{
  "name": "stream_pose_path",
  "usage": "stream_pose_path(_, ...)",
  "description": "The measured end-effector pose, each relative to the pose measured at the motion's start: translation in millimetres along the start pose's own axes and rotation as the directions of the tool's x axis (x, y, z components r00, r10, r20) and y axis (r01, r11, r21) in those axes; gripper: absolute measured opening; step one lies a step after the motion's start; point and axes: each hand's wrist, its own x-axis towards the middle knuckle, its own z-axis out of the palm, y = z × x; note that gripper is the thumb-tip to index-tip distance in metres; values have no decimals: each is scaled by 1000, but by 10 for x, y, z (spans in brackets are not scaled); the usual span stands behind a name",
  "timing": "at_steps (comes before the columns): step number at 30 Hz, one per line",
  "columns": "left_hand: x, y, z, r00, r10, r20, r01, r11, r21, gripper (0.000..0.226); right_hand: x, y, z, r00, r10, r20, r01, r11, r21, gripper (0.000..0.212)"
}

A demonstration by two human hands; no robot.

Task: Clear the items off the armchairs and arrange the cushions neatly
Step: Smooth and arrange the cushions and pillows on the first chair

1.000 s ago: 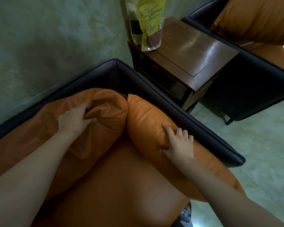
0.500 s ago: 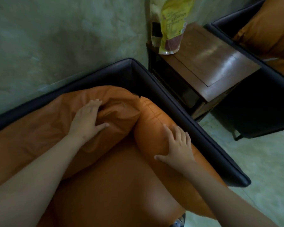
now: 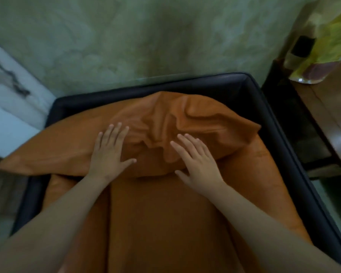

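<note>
Left hand (image 3: 108, 154) and right hand (image 3: 196, 164) are lying flat with fingers spread wide, gripping nothing, on the crumpled orange back cushion (image 3: 165, 119) at frame centre, inside the dark armchair (image 3: 264, 99)

The orange back cushion (image 3: 185, 123) looks like soft, creased leather with a low sheen, the armchair frame (image 3: 185, 80) smooth dark leather, and the desk (image 3: 335, 123) at right is glossy polished wood.
</note>
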Motion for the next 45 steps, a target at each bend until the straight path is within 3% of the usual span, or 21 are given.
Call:
stream_pose_path(6, -100, -832, 138, 998, -53, -16, 53, 998, 44, 101, 573, -61, 258, 998, 58, 39, -54, 994, -92, 87)
stream_pose_path(11, 0, -1221, 347, 999, 46, -10, -45, 996, 78, 107, 760, 35, 359, 977, 187, 107, -166, 970, -179, 92)
stream_pose_path(15, 162, -1383, 445, 993, 109, -52, -105, 992, 72, 84, 760, 256, 396, 976, 190, 107, -165, 964, -207, 97)
stream_pose_path(19, 256, -1437, 496, 981, 188, -58, -186, 982, 42, 65, 690, 387, 491, 992, 126, 25, -115, 956, -270, 78)
stream_pose_path(24, 269, -1391, 438, 970, 207, -125, -207, 978, 14, 50, 811, 373, 520, 980, 62, -187, -101, 973, -209, 15)
stream_pose_path(28, 266, -1302, 190, 962, 244, -126, -232, 968, 99, 39, 932, 381, 275, 991, 47, -126, -68, 983, -172, 21)
stream_pose_path(32, 446, -1273, -286, 985, 160, -68, -155, 985, 74, 44, 1169, 529, -207, 991, 88, -103, -102, 986, -129, 12)
stream_pose_path(38, 1192, -1185, -1024, 989, 73, -128, -69, 997, 42, 32, 1791, 919, -841, 968, 120, -219, -145, 984, -101, 13)
stream_pose_path(41, 1451, -1134, -861, 999, -17, -51, 15, 999, -38, 27, 1980, 1034, -684, 956, 175, -236, -206, 972, -114, 14)
stream_pose_path(45, 1505, -1105, -232, 974, -145, 172, 164, 981, -102, 35, 2036, 1147, -42, 962, 262, -79, -272, 943, -193, 19)
